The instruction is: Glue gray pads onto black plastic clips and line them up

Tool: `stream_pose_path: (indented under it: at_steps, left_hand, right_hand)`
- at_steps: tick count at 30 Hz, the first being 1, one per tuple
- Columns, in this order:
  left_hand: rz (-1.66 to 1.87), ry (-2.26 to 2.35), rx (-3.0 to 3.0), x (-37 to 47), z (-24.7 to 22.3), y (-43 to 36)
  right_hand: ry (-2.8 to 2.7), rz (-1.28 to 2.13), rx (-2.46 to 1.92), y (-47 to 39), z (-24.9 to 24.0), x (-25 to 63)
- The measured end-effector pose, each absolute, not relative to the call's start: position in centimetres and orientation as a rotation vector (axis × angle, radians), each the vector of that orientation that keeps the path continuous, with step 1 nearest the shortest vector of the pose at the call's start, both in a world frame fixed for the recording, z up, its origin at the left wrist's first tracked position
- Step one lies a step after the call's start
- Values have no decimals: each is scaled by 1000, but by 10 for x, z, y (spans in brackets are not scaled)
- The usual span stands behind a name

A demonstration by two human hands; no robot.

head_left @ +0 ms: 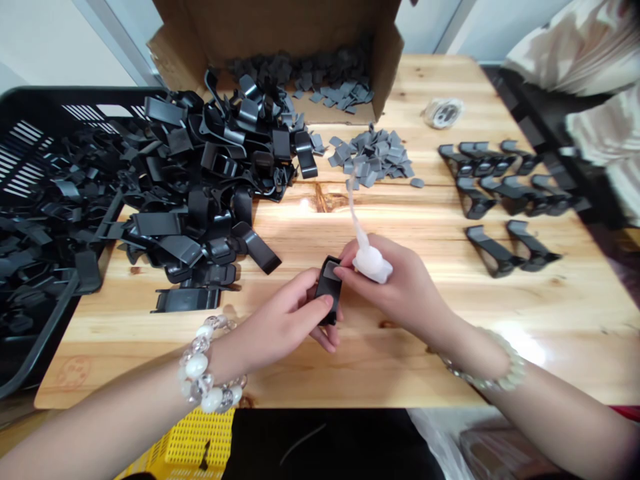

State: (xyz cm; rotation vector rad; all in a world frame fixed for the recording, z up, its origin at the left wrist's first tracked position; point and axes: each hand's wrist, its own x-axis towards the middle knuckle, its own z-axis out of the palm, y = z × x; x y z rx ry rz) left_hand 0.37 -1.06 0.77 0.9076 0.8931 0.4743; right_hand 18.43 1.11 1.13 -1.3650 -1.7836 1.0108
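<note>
My left hand [295, 310] is closed round a curved black plastic clip [327, 303], its thumb lying on the face of the part. A small grey pad [331, 270] sits at the upper end of that clip. Fingertips of my right hand [395, 273] touch this pad at its right side. The same hand also grips a small white squeeze bottle [371, 261], whose long thin tip points up and away from me. Beyond my hands lies a loose pile of grey pads [375, 155]. To the left is a large heap of black clips [200, 180].
A black plastic crate [30, 370] with more black parts stands at the left. An open cardboard box [175, 57] holding grey pads is at the back. Several clips [490, 250] lie in rows at the right, near a roll of tape [444, 113]. A person's sleeve [565, 47] shows beyond.
</note>
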Motion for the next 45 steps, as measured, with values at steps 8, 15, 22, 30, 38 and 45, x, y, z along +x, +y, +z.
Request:
stream_pose_path:
  at_steps: [8,15,22,30,38,45]
  left_hand:
    - [487,864,915,3,6,-10]
    - [495,854,986,3,5,-13]
    - [513,858,1037,3,1,-14]
    - [515,863,1018,4,1,-14]
    - [569,829,973,1,2,-12]
    - [665,780,964,0,-2,-8]
  right_hand:
    - [-1597,1141,-1416,11,4,181]
    - [-1344,1411,-1410,13,10,179]
    - [-1328,1428,-1400,13,10,178]
    - [-1363,1431,-1416,13,9,179]
    - [-1169,1620,-1184,18,11,182]
    - [-1085,1645,-1159,20,10,181]
